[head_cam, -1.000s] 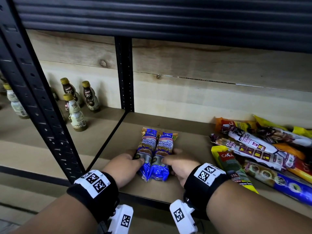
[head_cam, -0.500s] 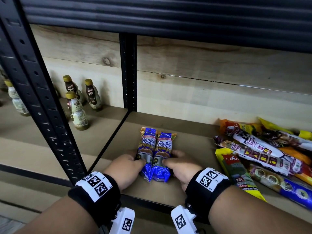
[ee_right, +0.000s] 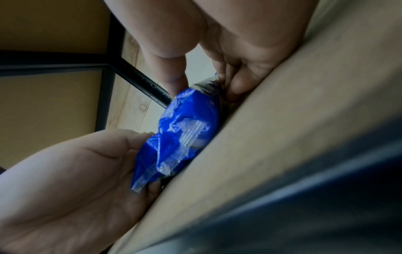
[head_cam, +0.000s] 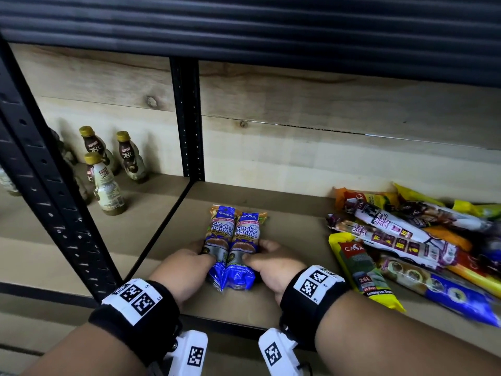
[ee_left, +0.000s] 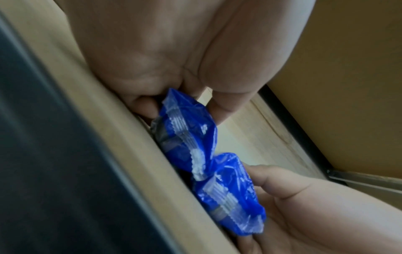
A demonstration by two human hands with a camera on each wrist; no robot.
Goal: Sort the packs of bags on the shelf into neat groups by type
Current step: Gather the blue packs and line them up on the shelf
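Black perforated steel uprights [head_cam: 187, 118]; pale wood back panel [head_cam: 325, 126]; brown shelf board [head_cam: 284, 213]; dark ribbed beam [head_cam: 244, 20] overhead; gold-capped bottles [head_cam: 105, 185] in left bay.

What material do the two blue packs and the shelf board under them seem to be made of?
Two blue packs: likely thin glossy plastic film; crimped, partly clear end seals and shiny creases show in the left wrist view. Shelf board: matte brown, probably fibreboard or cardboard; no wood grain visible.

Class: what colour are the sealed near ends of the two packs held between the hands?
Blue, clearest in the left wrist view.
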